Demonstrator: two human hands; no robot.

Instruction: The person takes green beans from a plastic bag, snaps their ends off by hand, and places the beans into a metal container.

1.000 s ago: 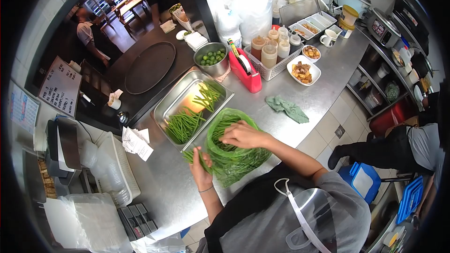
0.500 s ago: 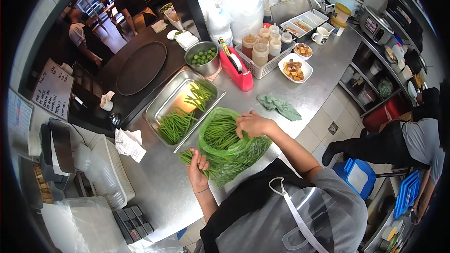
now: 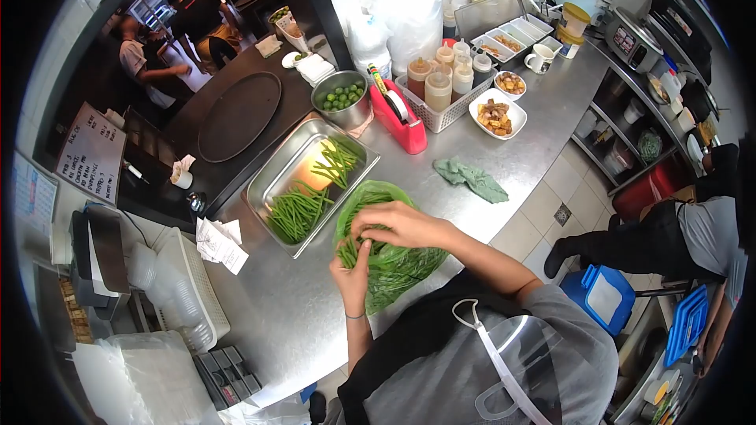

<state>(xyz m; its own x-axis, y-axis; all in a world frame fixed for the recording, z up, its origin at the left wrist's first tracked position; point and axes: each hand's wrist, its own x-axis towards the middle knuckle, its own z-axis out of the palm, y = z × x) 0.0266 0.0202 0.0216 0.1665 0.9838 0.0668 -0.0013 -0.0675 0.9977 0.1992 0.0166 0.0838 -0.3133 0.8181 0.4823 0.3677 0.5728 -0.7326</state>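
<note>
My left hand [image 3: 350,275] is closed around a small bunch of green beans [image 3: 347,252] at the left rim of a green plastic bag [image 3: 405,267]. Reaching over the bag's mouth, my right hand [image 3: 398,224] has its fingers bent and pressed together at the tops of that bunch, close to my left thumb. Both hands cover much of the beans inside the bag. Just beyond lies a steel tray [image 3: 268,165] with one pile of green beans [image 3: 295,212] at its near end and a smaller pile [image 3: 335,163] farther along.
Behind the tray stand a steel pot of green limes [image 3: 340,96], a red tape dispenser [image 3: 405,122] and a basket of sauce bottles [image 3: 441,86]. A green cloth [image 3: 471,179] and a bowl of fried pieces [image 3: 496,116] lie to the right. Paper slips [image 3: 219,244] are at left.
My left hand has moved up and right to the bag's rim with its beans. My right hand has come left out of the bag's beans to meet it.
</note>
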